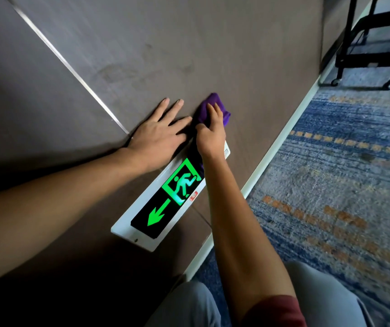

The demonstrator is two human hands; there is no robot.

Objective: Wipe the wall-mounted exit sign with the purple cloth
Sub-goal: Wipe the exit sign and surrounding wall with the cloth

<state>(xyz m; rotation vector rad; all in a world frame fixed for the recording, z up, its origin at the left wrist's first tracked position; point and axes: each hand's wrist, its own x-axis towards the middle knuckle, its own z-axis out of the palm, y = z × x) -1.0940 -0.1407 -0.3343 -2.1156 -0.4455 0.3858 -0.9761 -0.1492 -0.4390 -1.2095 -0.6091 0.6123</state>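
The exit sign (165,204) is a white-framed black panel with a green running figure and arrow, mounted low on the brown wall (142,55). My right hand (210,133) presses the bunched purple cloth (212,107) against the wall at the sign's far end, fingers curled over it. A bit of cloth also shows under my wrist on the sign. My left hand (161,135) lies flat on the wall just above the sign's far end, fingers spread, holding nothing. The sign's far end is hidden under both hands.
A white skirting strip (283,138) runs along the wall's base. Blue carpet with orange marks (330,185) covers the floor. A black wheeled cart (375,43) stands at the far right. My grey-clad knees (189,305) are at the bottom.
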